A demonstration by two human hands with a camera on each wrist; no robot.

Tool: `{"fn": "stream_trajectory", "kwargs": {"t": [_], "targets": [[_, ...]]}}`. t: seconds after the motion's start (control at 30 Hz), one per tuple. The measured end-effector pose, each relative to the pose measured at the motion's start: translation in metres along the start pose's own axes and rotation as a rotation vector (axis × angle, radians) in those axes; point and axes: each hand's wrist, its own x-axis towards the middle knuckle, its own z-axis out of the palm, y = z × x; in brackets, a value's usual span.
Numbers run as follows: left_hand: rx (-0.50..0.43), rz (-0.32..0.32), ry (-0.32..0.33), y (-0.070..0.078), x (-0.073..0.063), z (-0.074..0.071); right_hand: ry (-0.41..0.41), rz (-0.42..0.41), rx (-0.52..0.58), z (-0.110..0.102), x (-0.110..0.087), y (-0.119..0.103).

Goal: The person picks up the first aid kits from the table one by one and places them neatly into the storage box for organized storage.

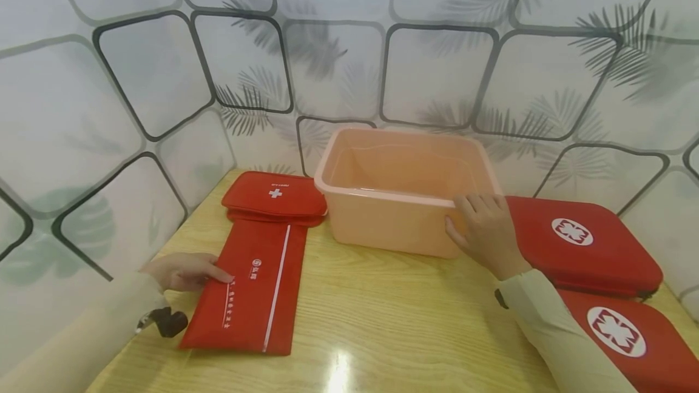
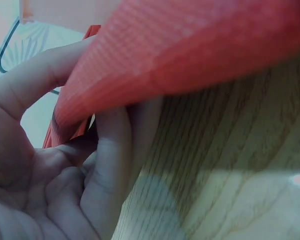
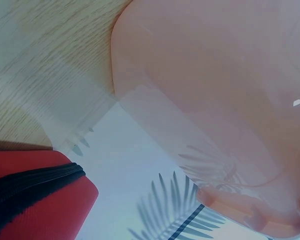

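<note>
pale wall (image 1: 437,71); dark rounded outlines (image 1: 442,27); grey leaf prints (image 1: 314,47); wood-grain tabletop (image 1: 382,308); bright reflected light (image 1: 338,373)

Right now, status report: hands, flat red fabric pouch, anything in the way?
Left fingers pinch flat red fabric pouch. Right fingers grip rim of peach plastic bin. Possibly in the way: small red white-cross case at pouch's far end.

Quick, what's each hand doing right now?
Left hand: holding the flat red pouch by its edge.
Right hand: gripping the peach tub at its rim.
</note>
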Motion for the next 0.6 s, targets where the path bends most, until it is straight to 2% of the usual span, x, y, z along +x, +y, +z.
{"fn": "stream_trajectory", "kwargs": {"t": [0.13, 0.37, 0.6], "targets": [[-0.022, 0.003, -0.037, -0.0006, -0.0011, -0.0004, 0.0, 0.002, 0.001, 0.0002, 0.0, 0.0], [-0.024, -0.019, -0.045, -0.0053, -0.0057, -0.0035, -0.006, 0.008, -0.008, -0.0004, 0.0004, -0.0002], [-0.04, 0.004, -0.086, -0.0076, -0.008, -0.0061, -0.01, 0.007, -0.006, -0.0006, 0.0005, 0.0002]]}}
